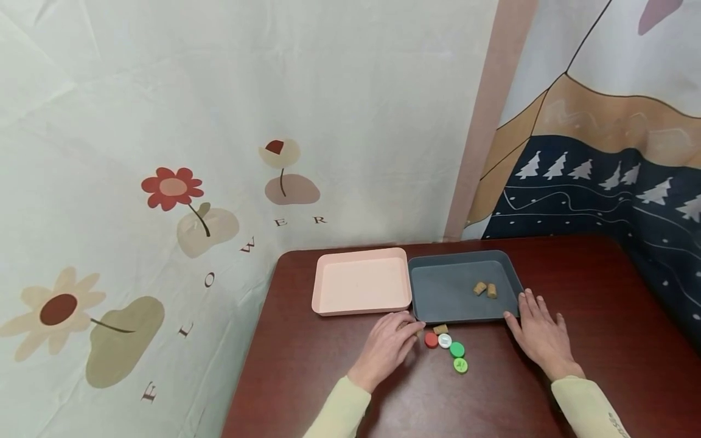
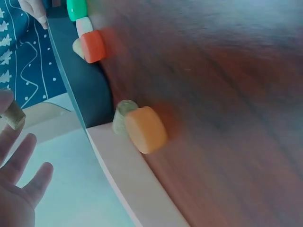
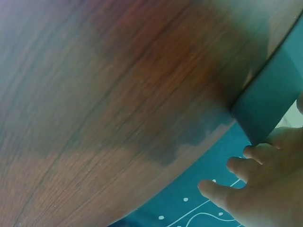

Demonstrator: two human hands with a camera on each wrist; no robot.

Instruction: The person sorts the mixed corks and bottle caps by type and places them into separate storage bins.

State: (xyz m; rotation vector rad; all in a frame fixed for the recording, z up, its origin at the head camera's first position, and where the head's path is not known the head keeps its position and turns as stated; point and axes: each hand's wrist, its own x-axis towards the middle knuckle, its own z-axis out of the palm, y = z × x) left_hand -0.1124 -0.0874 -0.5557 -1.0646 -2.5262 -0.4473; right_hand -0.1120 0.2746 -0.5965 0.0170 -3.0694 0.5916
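My left hand (image 1: 386, 342) is over the table by the near corner where the two trays meet. Between its thumb and fingers it pinches a cork (image 2: 13, 115). Below it, another cork (image 2: 122, 112) stands beside an orange bottle cap (image 2: 147, 130), both mostly hidden by the hand in the head view. Just right lie a cork (image 1: 440, 329), a red cap (image 1: 431, 339), a white cap (image 1: 445, 340) and two green caps (image 1: 457, 350). My right hand (image 1: 542, 334) has its fingers spread, resting at the right edge of the dark grey tray (image 1: 449, 307).
Two corks (image 1: 485, 289) lie inside the dark tray, toward its right side. A pink tray (image 1: 361, 309) stands against its left side. Both sit on a dark red wooden table (image 1: 296, 377), and a printed cloth (image 1: 372, 121) hangs behind.
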